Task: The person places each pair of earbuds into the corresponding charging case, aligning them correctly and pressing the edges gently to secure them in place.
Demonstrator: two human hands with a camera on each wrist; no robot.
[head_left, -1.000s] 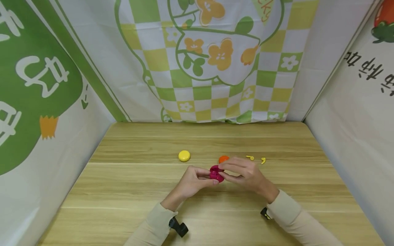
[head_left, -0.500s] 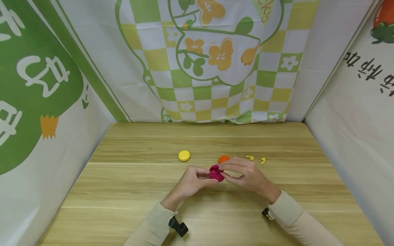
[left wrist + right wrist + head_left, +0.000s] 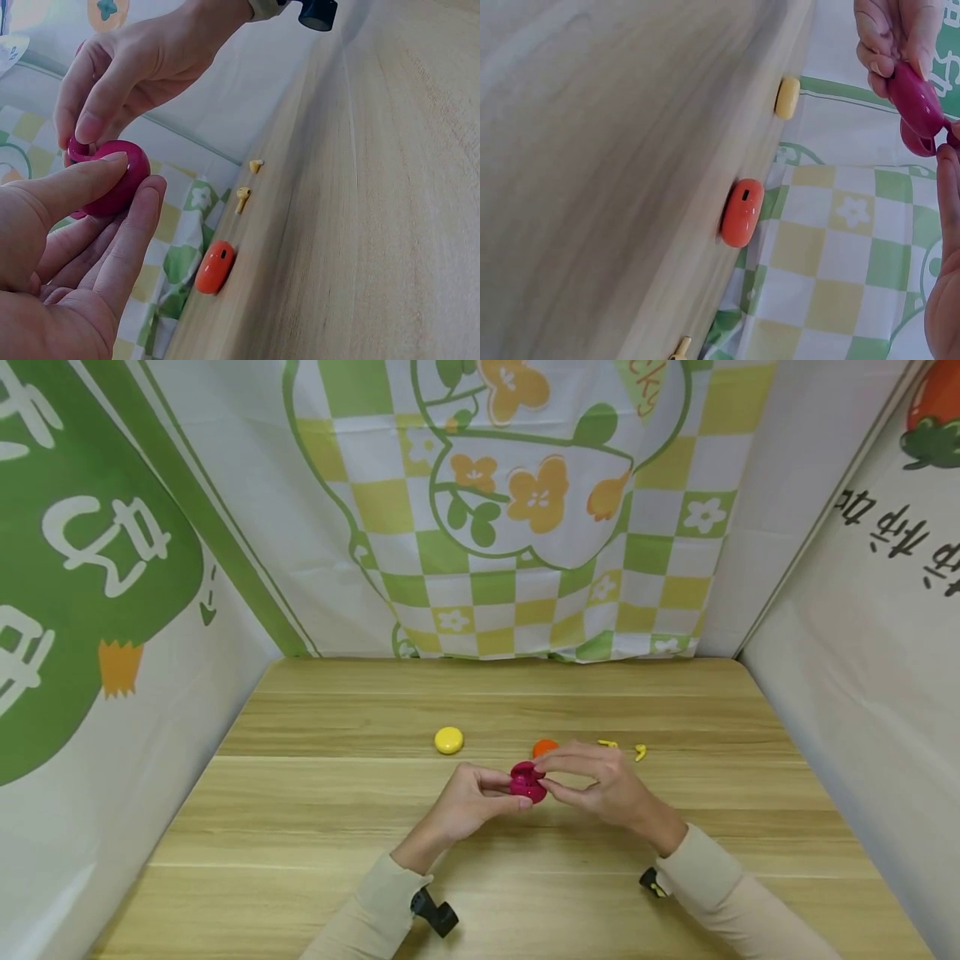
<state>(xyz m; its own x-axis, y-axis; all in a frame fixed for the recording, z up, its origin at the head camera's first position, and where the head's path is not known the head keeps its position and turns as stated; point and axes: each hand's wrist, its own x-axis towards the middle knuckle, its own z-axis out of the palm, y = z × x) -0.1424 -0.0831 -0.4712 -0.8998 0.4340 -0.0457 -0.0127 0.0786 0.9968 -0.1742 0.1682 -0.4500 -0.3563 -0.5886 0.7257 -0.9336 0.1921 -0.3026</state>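
Thumb and fingers of my left hand [image 3: 467, 806] grip a round magenta earbud case [image 3: 527, 789] above the table, its lid raised. At the case's opening, my right hand [image 3: 600, 785] pinches a small magenta earbud [image 3: 79, 150] between thumb and fingers. Most of that earbud is hidden by the fingertips; a bit of the earbud [image 3: 952, 139] also shows in the right wrist view, beside the raised lid [image 3: 915, 141]. Behind the right fingers lies an orange earbud case [image 3: 545, 749], partly covered in the head view.
A closed yellow case [image 3: 448, 740] lies on the wooden table [image 3: 337, 827] to the left of the orange one. Two yellow earbuds, one lying flat [image 3: 608, 744] and one curved [image 3: 641, 752], are at the right. A patterned cloth [image 3: 525, 602] hangs behind the table.
Both hands stay at the same spot with the magenta case and earbud. The right wrist has shifted slightly to the right, and the case has tilted a little.
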